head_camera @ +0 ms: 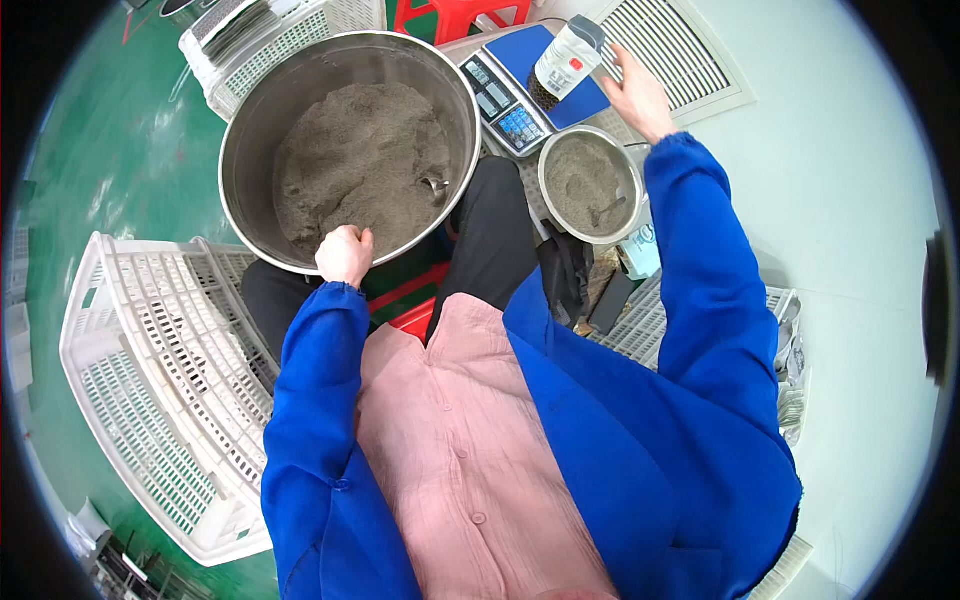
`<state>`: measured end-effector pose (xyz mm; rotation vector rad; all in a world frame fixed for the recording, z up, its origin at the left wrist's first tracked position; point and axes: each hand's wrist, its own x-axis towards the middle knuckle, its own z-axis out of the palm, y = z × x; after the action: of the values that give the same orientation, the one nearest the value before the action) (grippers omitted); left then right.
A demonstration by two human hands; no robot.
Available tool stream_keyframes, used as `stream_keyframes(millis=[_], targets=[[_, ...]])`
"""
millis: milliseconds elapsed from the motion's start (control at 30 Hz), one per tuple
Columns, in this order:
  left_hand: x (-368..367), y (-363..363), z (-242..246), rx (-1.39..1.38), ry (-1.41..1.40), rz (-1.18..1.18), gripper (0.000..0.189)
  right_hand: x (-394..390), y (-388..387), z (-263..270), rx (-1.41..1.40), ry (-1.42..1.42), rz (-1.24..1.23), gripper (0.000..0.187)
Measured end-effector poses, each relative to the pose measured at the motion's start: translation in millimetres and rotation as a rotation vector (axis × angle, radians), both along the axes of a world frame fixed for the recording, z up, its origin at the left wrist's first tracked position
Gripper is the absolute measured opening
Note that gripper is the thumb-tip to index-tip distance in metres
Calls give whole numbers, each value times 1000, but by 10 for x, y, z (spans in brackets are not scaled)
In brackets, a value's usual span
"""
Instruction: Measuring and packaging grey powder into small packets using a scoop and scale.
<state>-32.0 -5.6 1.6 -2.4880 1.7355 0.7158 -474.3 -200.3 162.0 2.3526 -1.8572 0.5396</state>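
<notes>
My left hand (345,255), its fingers curled, is at the near rim of a large round metal tub (247,217) of grey-brown powder (360,157). Whether it holds anything is hidden. A metal scoop or spoon (436,184) lies in the powder at the right. My right hand (630,90) has its fingers apart beside a clear plastic jar (566,60) with a white label and a dark lid. The jar rests tilted on the blue platform of a digital scale (517,105). Below the scale is a metal bowl (581,172) of the same powder with a spoon (611,206) in it.
White plastic crates (165,352) stand on the green floor at left, another (292,52) behind the tub. A red plastic stool (457,16) is at the top. A wall vent (667,52) is beyond my right hand. A light blue packet (641,251) lies below the bowl.
</notes>
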Motion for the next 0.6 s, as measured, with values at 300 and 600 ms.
stream_keyframes(millis=[300,600], targets=[[85,87,-266,-444,113,-66,21,-75,912,-258,80,-98,-70,43],[68,83,-215,-321,90,-59,25,1522,1257,-1057,60,-544,184,38]])
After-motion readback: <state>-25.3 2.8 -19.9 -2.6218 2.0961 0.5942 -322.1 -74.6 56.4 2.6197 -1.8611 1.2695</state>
